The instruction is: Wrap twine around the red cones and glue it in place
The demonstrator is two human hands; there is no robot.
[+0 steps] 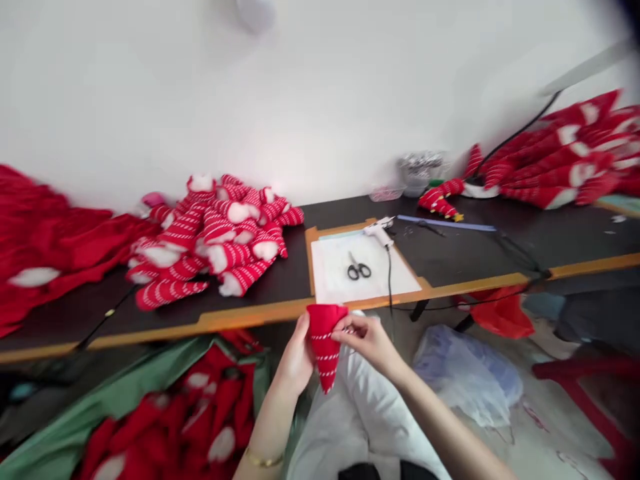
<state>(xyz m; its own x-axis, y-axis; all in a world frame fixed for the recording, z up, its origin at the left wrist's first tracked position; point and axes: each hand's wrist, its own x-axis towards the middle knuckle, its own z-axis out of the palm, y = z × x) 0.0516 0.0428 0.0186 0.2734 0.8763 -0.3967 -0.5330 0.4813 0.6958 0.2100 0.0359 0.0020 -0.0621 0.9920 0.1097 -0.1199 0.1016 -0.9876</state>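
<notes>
A small red knit cone with white dashed stripes [326,347] hangs point down above my lap. My left hand [299,357] is closed round its left side, thumb near the upper edge. From the right, my right hand [367,340] pinches the cone's right side just below its folded top. On the table beyond lie black-handled scissors [359,269] on a white sheet [330,280]. A white glue gun [380,233] rests at the sheet's upper right corner, its cord running down over the table edge.
A pile of stuffed striped cones [225,233] and red fabric [65,247] cover the table's left. More red cones [565,160] are heaped at the far right. A green bag of red pieces [175,413] stands low left; a plastic bag [465,373] and red stool [590,393] are right.
</notes>
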